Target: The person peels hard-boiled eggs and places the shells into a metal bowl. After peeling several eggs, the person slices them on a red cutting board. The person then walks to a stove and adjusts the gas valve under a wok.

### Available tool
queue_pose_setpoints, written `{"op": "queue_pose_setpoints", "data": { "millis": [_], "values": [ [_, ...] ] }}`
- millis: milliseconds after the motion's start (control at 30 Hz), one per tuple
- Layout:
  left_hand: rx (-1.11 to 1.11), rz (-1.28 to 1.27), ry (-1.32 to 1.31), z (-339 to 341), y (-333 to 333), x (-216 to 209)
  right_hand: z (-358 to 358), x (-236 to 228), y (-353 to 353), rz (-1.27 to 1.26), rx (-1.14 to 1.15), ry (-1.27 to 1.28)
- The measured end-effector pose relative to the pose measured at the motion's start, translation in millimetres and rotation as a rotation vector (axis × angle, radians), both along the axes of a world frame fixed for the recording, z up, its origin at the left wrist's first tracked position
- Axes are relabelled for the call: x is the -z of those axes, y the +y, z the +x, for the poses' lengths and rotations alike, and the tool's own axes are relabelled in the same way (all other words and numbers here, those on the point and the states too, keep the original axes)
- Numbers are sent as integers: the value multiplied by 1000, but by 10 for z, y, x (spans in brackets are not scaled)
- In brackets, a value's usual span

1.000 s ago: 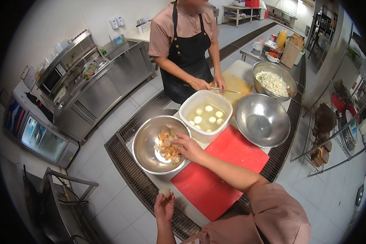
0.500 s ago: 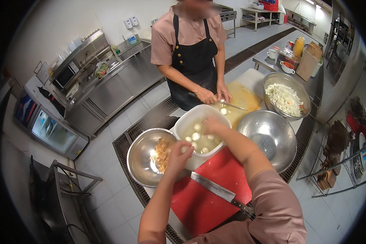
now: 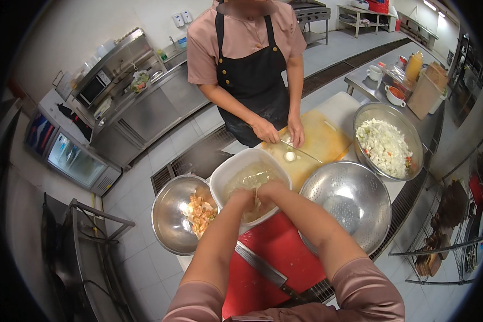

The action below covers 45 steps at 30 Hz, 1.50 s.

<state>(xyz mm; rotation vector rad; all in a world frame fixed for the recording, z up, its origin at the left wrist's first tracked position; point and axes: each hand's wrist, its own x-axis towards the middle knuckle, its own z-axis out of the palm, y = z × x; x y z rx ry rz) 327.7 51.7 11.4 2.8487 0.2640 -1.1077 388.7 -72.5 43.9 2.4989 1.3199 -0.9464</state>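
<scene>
My left hand (image 3: 243, 199) and my right hand (image 3: 271, 192) are both down inside a white plastic tub (image 3: 218, 182) of cloudy water, close together near its front side. The water is stirred up around them. Their fingers are hidden, so I cannot see whether they hold anything. Just left of the tub, a steel bowl (image 3: 168, 220) contains brown, shell-like scraps (image 3: 199, 213). Under my forearms lies a red cutting board (image 3: 252, 287), with a broad-bladed knife (image 3: 260, 264) resting on it.
Across the table a co-worker (image 3: 252, 70) in a black apron holds a knife (image 3: 306, 154) by a small white round piece (image 3: 290, 156) on a yellowed board (image 3: 316, 129). At right stand a steel colander (image 3: 354, 201) and a bowl of chopped white food (image 3: 383, 145).
My left hand has moved from the tub's left rim down into the water beside my right hand. The pale round pieces visible in the tub before no longer show clearly.
</scene>
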Motion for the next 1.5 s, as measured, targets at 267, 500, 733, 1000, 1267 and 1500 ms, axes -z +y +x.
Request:
{"op": "queue_pose_setpoints", "data": {
  "millis": [267, 500, 733, 1000, 1267, 1500],
  "values": [
    [57, -52, 147, 67, 63, 124, 71, -69, 20, 309, 308, 56],
    [105, -120, 67, -25, 105, -181, 32, -213, -60, 398, 359, -50],
    [-444, -692, -419, -81, 429, -663, -12, -313, -282, 933, 574, 49],
    [-1037, -1465, -413, -731, 237, -1211, -690, -629, -469, 1279, 604, 169],
    [-631, -1348, -425, -1926, -52, -1190, -1709, -655, -777, 1129, 545, 491],
    [-859, -1212, -562, -3149, -96, -354, -2778, -21, -1079, 696, 669, -51]
  ]
}}
